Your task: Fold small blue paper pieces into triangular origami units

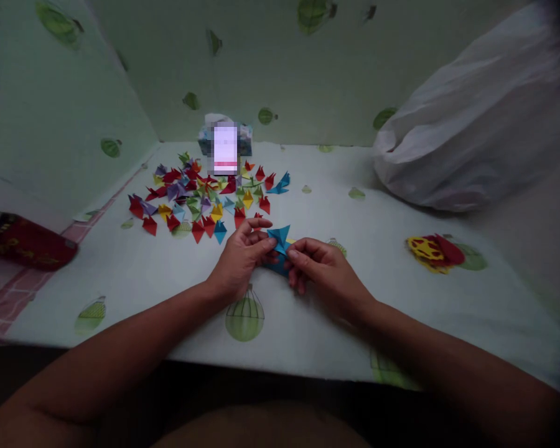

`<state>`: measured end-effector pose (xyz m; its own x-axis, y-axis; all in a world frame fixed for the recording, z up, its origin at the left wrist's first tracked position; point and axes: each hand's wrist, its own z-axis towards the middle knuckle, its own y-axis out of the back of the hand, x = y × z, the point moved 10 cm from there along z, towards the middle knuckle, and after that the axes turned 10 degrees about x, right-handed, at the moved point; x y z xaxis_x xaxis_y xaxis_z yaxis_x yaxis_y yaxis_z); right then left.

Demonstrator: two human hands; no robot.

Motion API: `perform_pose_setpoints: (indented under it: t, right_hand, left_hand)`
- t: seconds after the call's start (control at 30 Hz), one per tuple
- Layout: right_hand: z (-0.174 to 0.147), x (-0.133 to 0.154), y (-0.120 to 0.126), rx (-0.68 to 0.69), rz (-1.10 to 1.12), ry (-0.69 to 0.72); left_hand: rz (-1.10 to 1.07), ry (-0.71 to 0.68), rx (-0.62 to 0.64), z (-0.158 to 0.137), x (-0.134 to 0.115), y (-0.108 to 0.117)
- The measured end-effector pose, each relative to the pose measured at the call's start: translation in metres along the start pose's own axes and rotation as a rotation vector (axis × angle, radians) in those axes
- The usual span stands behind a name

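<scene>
A small folded piece of blue origami paper is pinched between both hands above the table. My left hand grips its left side with thumb and fingers closed. On the other side, my right hand pinches the lower right part between thumb and index finger. Under the hands lies some darker blue paper, with a bit of yellow paper behind; both are partly hidden. Many folded paper cranes in red, yellow, green, purple and blue spread over the table just beyond my left hand.
A phone with a lit screen leans on a tissue box at the back. To the left lies a red can. At right are a large white plastic bag and a red and yellow ornament on the patterned table covering.
</scene>
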<state>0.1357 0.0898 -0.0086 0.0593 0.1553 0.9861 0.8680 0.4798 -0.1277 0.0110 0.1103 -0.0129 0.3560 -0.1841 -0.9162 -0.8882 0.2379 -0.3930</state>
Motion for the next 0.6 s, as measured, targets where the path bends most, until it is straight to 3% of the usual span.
perform_pose_setpoints:
  t: [0.33,0.6]
  right_hand:
    - [-0.003,0.006,0.004,-0.062,-0.17,0.008]
    - [0.001,-0.005,0.0,0.024,0.013,-0.02]
  left_hand:
    - [0.145,-0.139,0.012,-0.003,-0.014,-0.003]
    - [0.178,-0.168,0.019,-0.004,-0.019,-0.006]
